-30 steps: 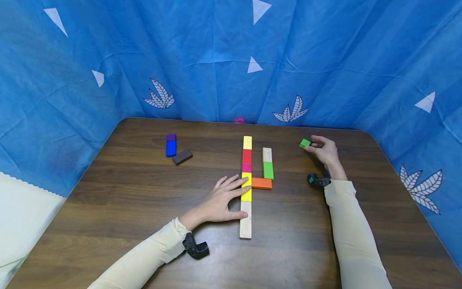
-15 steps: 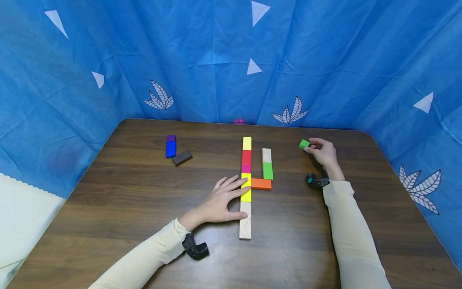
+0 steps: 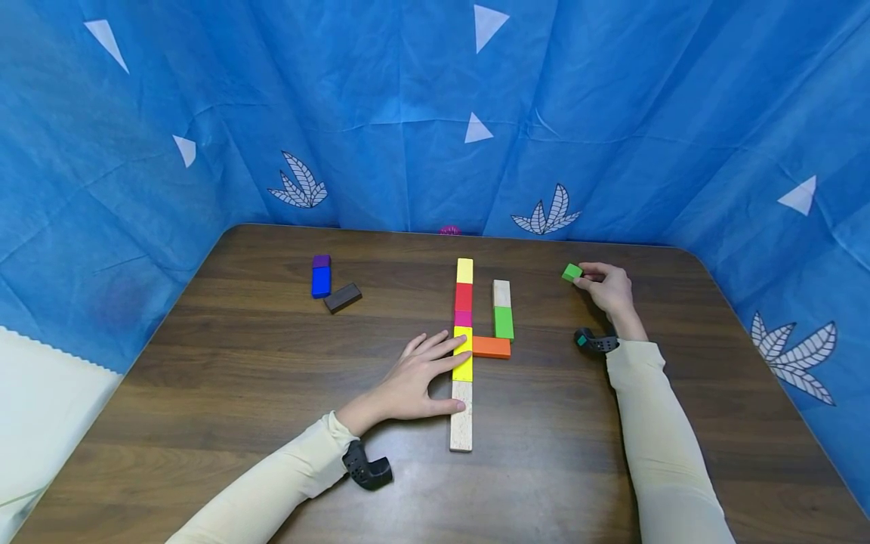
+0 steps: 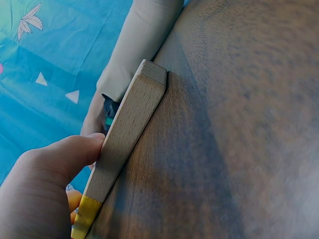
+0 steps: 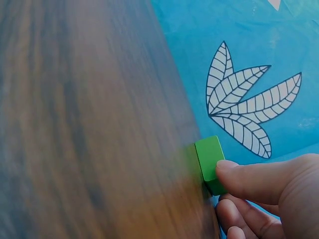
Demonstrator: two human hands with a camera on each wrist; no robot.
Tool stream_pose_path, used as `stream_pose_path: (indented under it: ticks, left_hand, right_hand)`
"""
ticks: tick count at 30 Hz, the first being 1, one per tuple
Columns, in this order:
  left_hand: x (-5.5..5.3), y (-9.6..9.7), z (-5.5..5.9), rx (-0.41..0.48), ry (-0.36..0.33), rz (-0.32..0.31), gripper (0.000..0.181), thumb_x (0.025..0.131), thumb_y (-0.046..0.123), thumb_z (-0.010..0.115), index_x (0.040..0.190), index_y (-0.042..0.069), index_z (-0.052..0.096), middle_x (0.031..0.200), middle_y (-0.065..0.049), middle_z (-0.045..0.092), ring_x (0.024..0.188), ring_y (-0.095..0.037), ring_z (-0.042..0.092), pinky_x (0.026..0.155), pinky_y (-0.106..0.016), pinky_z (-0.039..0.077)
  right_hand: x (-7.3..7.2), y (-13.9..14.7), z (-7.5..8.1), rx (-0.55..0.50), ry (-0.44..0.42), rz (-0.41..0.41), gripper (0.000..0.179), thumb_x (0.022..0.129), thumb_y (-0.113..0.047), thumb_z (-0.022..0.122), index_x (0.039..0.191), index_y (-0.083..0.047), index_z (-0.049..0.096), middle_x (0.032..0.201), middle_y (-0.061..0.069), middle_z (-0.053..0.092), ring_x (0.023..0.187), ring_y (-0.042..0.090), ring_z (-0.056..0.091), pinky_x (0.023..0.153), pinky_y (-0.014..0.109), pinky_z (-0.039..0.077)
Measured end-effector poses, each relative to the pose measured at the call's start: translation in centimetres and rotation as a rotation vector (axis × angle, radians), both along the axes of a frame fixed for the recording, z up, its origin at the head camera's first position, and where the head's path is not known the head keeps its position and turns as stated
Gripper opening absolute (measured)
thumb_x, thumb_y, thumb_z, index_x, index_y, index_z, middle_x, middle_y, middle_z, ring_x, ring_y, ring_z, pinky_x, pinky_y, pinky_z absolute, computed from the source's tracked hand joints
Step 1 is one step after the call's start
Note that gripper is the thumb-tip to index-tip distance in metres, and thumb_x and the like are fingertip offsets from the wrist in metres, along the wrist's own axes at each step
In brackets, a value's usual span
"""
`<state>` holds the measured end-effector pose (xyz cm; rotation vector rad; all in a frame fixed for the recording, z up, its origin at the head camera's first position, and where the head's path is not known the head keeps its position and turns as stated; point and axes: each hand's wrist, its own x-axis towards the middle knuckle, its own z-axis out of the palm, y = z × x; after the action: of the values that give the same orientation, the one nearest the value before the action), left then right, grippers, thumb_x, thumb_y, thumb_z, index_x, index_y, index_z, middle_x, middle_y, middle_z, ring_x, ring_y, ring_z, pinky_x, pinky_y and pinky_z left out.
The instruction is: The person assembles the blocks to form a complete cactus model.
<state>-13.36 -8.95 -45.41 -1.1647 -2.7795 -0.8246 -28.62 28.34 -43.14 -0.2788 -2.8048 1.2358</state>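
In the head view my left hand [image 3: 411,385] lies with spread, extended fingers over a straight row of blocks. Its fingertips rest on the yellow block [image 3: 463,372], and the thumb touches the long plain-wood block [image 3: 461,434] at the near end. The left wrist view shows that thumb against the side of the plain-wood block [image 4: 127,117]. Near the back right of the table, my right hand [image 3: 609,291] pinches a small green block [image 3: 572,272] between thumb and fingers. Up close in the right wrist view, the thumb presses the green block [image 5: 210,158]; its underside is partly hidden.
Farther along the row are magenta [image 3: 463,318], red [image 3: 464,296] and pale-yellow [image 3: 465,270] blocks. An orange block [image 3: 492,347] juts right, below green [image 3: 504,323] and whitish [image 3: 501,293] blocks. Purple [image 3: 322,261], blue [image 3: 321,282] and dark-brown [image 3: 343,298] blocks lie at left.
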Motion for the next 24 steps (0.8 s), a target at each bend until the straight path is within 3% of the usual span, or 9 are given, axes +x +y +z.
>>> stream_pose_path:
  ticks: [18,24]
  left_hand:
    - [0.0,-0.1,0.0,0.006,-0.001,-0.006,0.077,0.083,0.055,0.067,0.147,0.019,0.046,0.159,0.001,0.034,0.149,-0.030,0.024,0.118,-0.059,0.016]
    - [0.0,-0.1,0.0,0.003,0.001,-0.006,0.077,0.082,0.054,0.067,0.147,0.019,0.046,0.159,0.000,0.034,0.149,-0.031,0.024,0.118,-0.059,0.016]
  right_hand:
    - [-0.6,-1.0,1.4,-0.046,0.046,-0.022,0.042,0.097,-0.019,0.061,0.136,-0.005,0.057,0.128,0.021,0.058,0.107,0.028,0.051,0.073,0.021,0.044]
    - [-1.6,-2.8,2.4,-0.072,0.075,0.023,0.040,0.096,-0.017,0.063,0.133,-0.004,0.059,0.128,0.020,0.058,0.111,0.029,0.052,0.080,0.027,0.045]
